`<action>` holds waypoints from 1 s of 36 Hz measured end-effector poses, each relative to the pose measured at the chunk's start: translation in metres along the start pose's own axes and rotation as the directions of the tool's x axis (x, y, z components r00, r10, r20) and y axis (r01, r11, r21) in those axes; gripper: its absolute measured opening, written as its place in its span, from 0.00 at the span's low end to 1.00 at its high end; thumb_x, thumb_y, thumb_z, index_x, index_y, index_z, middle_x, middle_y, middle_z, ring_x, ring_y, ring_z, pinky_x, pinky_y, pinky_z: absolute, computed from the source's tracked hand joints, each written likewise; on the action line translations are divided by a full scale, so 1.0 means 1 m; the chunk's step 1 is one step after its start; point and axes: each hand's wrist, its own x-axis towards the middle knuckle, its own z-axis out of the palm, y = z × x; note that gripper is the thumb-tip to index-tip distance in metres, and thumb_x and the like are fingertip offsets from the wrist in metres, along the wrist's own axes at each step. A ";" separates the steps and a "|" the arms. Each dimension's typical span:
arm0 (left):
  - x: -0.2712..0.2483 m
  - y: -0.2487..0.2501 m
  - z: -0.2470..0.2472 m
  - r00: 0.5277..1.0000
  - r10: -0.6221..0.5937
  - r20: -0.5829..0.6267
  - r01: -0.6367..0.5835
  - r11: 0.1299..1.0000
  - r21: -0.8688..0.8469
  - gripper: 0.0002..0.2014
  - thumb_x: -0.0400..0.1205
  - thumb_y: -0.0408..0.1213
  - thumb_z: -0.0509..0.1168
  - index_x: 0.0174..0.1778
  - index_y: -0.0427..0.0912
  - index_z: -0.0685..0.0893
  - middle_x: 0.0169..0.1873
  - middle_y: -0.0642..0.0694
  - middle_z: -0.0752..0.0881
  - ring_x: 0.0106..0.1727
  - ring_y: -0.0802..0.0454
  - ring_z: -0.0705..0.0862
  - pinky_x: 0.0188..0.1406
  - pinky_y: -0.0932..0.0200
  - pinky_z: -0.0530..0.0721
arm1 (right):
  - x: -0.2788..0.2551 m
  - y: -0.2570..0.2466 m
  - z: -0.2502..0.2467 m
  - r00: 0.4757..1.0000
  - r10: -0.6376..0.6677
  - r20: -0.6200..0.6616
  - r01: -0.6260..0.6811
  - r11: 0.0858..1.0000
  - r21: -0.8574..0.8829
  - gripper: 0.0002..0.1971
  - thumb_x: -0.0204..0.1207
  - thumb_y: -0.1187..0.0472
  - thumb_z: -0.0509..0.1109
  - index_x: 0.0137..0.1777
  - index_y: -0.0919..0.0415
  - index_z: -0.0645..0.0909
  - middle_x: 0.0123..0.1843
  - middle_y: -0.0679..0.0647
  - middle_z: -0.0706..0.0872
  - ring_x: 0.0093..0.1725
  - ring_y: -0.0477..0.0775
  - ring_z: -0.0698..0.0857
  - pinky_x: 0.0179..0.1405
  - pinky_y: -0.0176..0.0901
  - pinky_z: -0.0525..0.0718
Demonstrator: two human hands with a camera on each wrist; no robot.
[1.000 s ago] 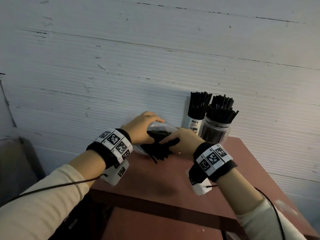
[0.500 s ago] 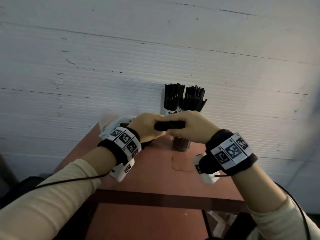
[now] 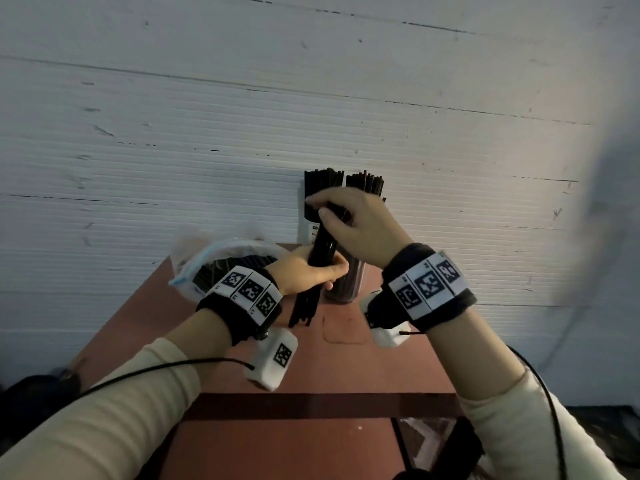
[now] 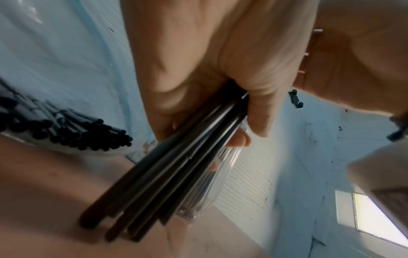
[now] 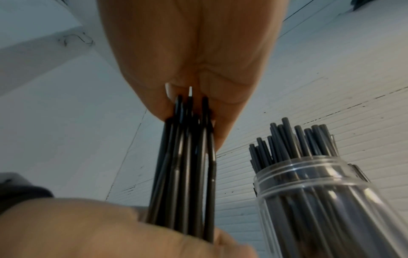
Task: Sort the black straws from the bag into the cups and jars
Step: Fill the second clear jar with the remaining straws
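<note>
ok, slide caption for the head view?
Both hands grip a bundle of black straws upright over the table, before the filled jar.

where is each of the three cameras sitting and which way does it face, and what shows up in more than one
Head: on the head, facing forward and down at the table; both forearms, left hand, right hand.
Left wrist: under the left wrist, looking along the palm at the straw bundle and the bag; the left hand's fingers show.
Right wrist: under the right wrist, looking up along the fingers; the jar stands beside.
Shared: all three show the bundle gripped by both hands.
</note>
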 end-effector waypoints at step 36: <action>-0.021 0.024 -0.010 0.935 0.143 0.324 -0.188 0.976 0.114 0.08 0.81 0.41 0.71 0.44 0.39 0.86 0.39 0.41 0.88 0.44 0.61 0.87 0.46 0.71 0.83 | -0.027 0.001 0.013 0.952 0.133 0.277 -0.218 0.927 0.306 0.03 0.72 0.58 0.78 0.44 0.53 0.88 0.40 0.41 0.88 0.43 0.39 0.87 0.46 0.33 0.83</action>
